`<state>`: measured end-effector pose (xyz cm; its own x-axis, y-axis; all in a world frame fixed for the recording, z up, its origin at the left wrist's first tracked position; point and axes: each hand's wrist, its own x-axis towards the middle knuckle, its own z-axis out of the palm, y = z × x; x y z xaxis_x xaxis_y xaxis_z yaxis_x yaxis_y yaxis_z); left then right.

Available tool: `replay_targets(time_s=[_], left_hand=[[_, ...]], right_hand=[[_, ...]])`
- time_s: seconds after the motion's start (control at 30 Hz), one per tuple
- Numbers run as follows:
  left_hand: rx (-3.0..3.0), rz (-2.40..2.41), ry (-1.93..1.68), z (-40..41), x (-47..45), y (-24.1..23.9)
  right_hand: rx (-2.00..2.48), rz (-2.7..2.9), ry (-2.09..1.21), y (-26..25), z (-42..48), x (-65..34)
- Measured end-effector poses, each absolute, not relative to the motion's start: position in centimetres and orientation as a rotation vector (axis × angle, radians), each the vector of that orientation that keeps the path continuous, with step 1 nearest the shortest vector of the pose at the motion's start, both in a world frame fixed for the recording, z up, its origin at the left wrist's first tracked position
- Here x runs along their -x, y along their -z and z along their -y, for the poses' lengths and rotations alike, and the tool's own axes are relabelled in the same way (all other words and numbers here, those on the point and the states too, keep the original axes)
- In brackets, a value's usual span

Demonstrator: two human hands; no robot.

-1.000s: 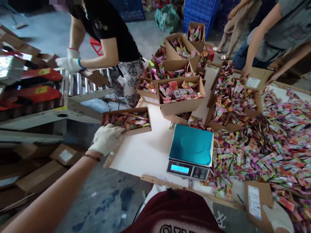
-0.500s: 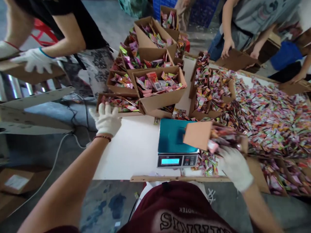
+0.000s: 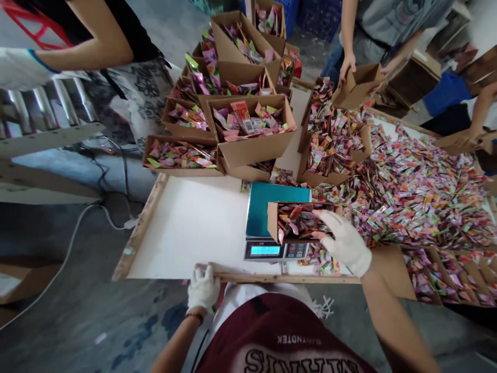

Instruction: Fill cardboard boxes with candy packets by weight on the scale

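My gloved right hand [image 3: 345, 243] grips the right end of a small cardboard box [image 3: 273, 221], with its thumb and fingers reaching over the wrapped packets [image 3: 297, 220] inside. The box sits over the front right of a digital scale's teal platform [image 3: 258, 207]. The scale's display [image 3: 265, 250] is lit, but its digits are too blurred to read. My gloved left hand [image 3: 204, 287] lies at the table's wooden front edge, fingers stretched over it and holding nothing.
Cardboard boxes of packets [image 3: 256, 150] are stacked at the table's back. Loose packets [image 3: 423, 191] form a large pile to the right, with filled boxes [image 3: 446, 277] in front. One co-worker stands by a roller conveyor [image 3: 42, 109]; another handles an open box [image 3: 355, 85].
My right hand has brought the box leftward onto the scale, and the box is more level. My left hand has moved from the back boxes down to the table's front edge.
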<state>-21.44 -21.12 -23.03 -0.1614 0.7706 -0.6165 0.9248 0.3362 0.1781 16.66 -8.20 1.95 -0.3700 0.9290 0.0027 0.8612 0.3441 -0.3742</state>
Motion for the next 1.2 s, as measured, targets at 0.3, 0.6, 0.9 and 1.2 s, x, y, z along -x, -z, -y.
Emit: replay_targets(time_s=[0.3,0.6,0.9,1.2], left_hand=[[-1.243,-1.975,0.439,21.7,19.1,26.5],[-1.023,-2.055,0.477,20.9,16.3,26.6],[-1.007,-2.112,0.423,21.1,16.2,26.5],[-1.005,-2.128,0.395,21.0,16.3,26.2]], right_hand=[[1.594,2.077,-0.510,-3.7,7.4,-19.6],[1.394,2.206,-0.787,-3.5,4.4,-14.9],[1.666,2.472,-0.875,1.0,2.1,-11.6],[1.397,1.911,-0.942,0.9,3.9,-15.6]])
